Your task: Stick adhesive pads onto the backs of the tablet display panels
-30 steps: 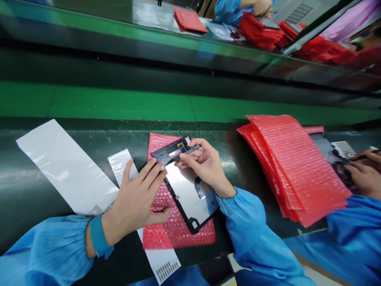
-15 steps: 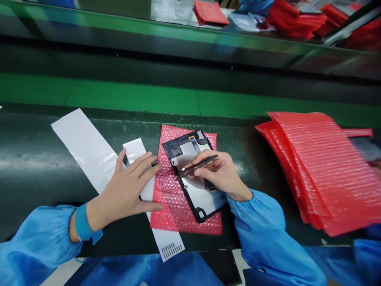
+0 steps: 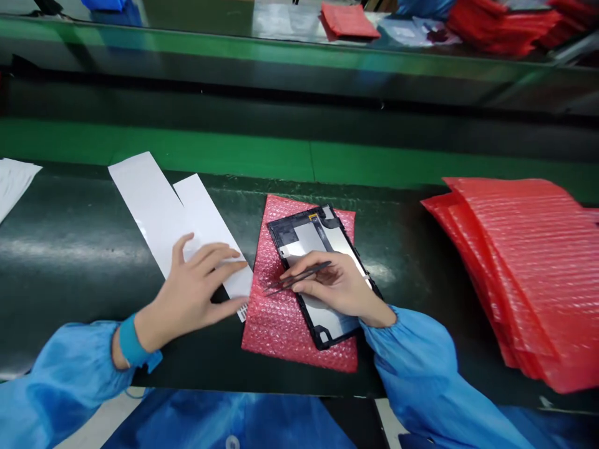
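Note:
My left hand (image 3: 199, 290), fingers spread, is over the lower part of two white paper strips (image 3: 154, 206). Whether it presses on the paper I cannot tell. The nearer strip has small dark marks at its lower end, close to the left edge of a red bubble-wrap pouch (image 3: 262, 324). On that pouch, at a slant, lies an opened tablet-like panel (image 3: 304, 240) with a black frame and silvery inside. My right hand (image 3: 339, 284) pinches dark tweezers (image 3: 306, 273) above the panel. Their tips point left, over the bubble wrap. The hand hides the panel's middle.
A stack of red bubble-wrap pouches (image 3: 528, 280) lies at the right. More white paper (image 3: 16, 181) is at the far left edge. Behind a green ledge (image 3: 234, 146), another bench holds red pouches (image 3: 349, 22) and a blue object (image 3: 105, 5).
The marked white strip has slid up and left, out from beside and beneath the pouch. The tweezer tips have moved off the panel's left edge, down and left over the bubble wrap.

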A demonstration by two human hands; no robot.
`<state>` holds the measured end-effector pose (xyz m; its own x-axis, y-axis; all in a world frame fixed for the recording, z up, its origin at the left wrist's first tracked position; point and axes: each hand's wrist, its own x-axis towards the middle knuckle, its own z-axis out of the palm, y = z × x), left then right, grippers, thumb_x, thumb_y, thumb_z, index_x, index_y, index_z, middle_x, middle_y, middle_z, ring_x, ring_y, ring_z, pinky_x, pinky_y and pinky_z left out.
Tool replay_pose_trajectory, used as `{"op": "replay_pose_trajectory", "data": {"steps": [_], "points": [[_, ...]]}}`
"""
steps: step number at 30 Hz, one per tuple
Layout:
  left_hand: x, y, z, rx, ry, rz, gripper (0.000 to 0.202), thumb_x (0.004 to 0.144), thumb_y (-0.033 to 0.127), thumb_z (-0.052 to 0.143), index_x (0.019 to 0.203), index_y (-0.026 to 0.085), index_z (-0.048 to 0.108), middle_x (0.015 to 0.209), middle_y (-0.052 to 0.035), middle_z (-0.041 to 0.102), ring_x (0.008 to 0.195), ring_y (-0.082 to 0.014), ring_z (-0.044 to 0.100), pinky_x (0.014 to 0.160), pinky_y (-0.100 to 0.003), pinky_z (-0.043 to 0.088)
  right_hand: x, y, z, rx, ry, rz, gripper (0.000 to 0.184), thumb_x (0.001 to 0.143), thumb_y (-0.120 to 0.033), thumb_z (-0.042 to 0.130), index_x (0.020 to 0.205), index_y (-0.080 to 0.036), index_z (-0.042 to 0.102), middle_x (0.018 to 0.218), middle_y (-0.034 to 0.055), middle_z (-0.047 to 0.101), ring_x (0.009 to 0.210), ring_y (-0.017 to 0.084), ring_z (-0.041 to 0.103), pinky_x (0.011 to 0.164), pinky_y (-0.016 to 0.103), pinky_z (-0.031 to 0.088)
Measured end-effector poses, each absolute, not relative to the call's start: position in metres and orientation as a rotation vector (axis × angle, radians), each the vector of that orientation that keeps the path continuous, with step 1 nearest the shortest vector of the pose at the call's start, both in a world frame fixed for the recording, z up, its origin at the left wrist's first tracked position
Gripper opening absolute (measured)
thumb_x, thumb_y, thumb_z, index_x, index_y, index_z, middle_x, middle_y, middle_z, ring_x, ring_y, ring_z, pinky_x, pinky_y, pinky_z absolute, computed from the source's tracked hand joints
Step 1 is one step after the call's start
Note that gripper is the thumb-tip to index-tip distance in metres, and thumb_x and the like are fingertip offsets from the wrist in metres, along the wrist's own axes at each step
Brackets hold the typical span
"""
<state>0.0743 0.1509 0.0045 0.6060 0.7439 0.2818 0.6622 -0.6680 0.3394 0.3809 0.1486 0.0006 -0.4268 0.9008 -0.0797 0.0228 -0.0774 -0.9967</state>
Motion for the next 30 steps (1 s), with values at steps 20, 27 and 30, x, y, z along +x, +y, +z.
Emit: {"op": "replay_pose_trajectory", "data": {"steps": [20, 27, 30], "points": [[0.069, 0.144, -0.012, 2.615, 0.889, 0.582, 0.022, 0.103, 0.043, 0.064, 0.118, 0.030, 0.074, 0.126, -0.0019, 0.072, 0.122, -0.0205, 0.064, 0.124, -0.049, 0.018, 0.342, 0.127, -0.003, -1.169, -1.532, 1.347, 0.015, 0.086, -0.031, 0.087, 0.096, -0.022, 0.080, 0.092, 0.0047, 0.081, 0.081, 0.020, 0.078, 0.072, 0.028, 0.064], [0.073, 0.143, -0.011, 2.641, 0.902, 0.610, 0.019, 0.103, 0.040, 0.066, 0.116, 0.029, 0.073, 0.125, -0.0022, 0.072, 0.121, -0.0210, 0.064, 0.125, -0.052, 0.017, 0.342, 0.127, -0.003, -1.146, -1.566, 1.344, 0.015, 0.086, -0.028, 0.088, 0.097, -0.022, 0.080, 0.092, 0.0041, 0.081, 0.080, 0.020, 0.078, 0.074, 0.028, 0.063], [0.073, 0.142, -0.011, 2.640, 0.907, 0.611, 0.019, 0.103, 0.040, 0.066, 0.116, 0.029, 0.073, 0.125, -0.0019, 0.072, 0.121, -0.0208, 0.064, 0.125, -0.052, 0.016, 0.341, 0.127, -0.003, -1.168, -1.558, 1.337, 0.015, 0.086, -0.029, 0.087, 0.096, -0.022, 0.080, 0.090, 0.0040, 0.081, 0.077, 0.019, 0.078, 0.070, 0.027, 0.064]]}}
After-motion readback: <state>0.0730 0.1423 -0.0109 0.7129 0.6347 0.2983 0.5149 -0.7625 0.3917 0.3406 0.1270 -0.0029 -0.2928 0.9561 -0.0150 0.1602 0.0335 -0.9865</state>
